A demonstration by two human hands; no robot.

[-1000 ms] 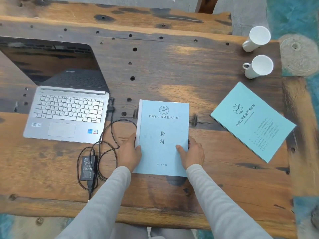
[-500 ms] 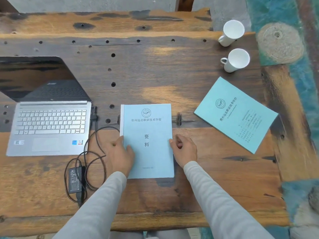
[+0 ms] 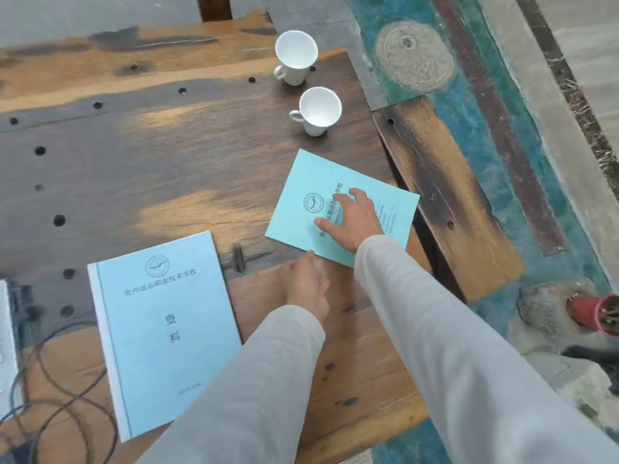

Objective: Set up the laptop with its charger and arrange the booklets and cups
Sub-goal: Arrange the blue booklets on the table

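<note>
Your right hand (image 3: 351, 219) lay flat on the teal booklet (image 3: 338, 205), fingers spread wide and palm down, pressing on the cover rather than gripping it. That booklet sat tilted near the right edge of the counter (image 3: 150, 169), one corner pointing toward you. Your left hand (image 3: 306, 286) was open too, fingers loosely extended, its fingertips just at the near corner of the teal booklet; whether they touched the paper or only the wood, I could not tell. It held nothing.

The pale blue booklet (image 3: 164, 329) rested flat nearer the front edge, to the left of your left forearm and well apart from the teal one. Two white cups stood upright toward the far right corner: the far cup (image 3: 294, 58) close to the back edge, the near cup (image 3: 318, 110) just in front of it, between it and the teal booklet. At the left edge a sliver of the laptop (image 3: 6, 346) showed, with the black charger cable (image 3: 57, 396) looped on the counter beside it.
</note>
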